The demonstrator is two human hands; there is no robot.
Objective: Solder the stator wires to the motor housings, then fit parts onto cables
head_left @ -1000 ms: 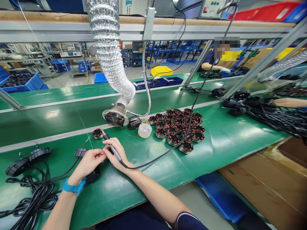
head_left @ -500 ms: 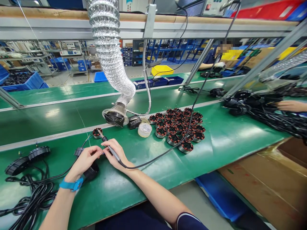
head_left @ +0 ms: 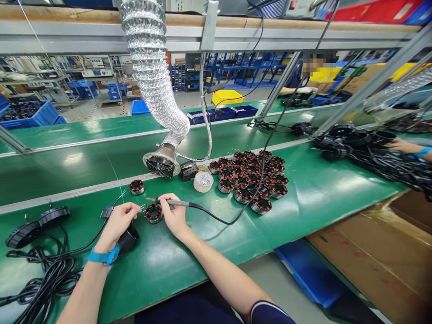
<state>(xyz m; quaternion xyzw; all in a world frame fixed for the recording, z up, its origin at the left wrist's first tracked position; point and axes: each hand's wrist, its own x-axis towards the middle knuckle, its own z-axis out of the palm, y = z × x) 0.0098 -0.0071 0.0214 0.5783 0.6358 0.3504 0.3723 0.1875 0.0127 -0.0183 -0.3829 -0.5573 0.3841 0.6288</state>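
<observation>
My right hand [head_left: 173, 218] is closed around a soldering iron [head_left: 175, 203], whose tip points left above a copper-wound motor stator [head_left: 153, 213]. Its fingers are beside the stator's right edge; whether they touch it I cannot tell. Thumb and forefinger of my left hand [head_left: 120, 221] pinch thin wires [head_left: 142, 208] at the stator's left side. Partly behind that wrist is a black round housing [head_left: 128, 238]. A second stator [head_left: 137, 187] lies behind my hands, with coloured wires near a black cable fitting [head_left: 107, 212].
A silver extraction duct [head_left: 153, 72] hangs over the bench [head_left: 202, 238]. Right of its hood [head_left: 161, 160] stand a round tub [head_left: 203, 182] and a cluster of stators [head_left: 251, 180]. Coiled black cables [head_left: 43, 279] lie at left. A co-worker's hand [head_left: 401, 145] is among dark parts at right.
My right hand has moved right, and the soldering iron has swung from slanting to nearly level. The stator between my hands has come into sight. My left hand has shifted slightly left.
</observation>
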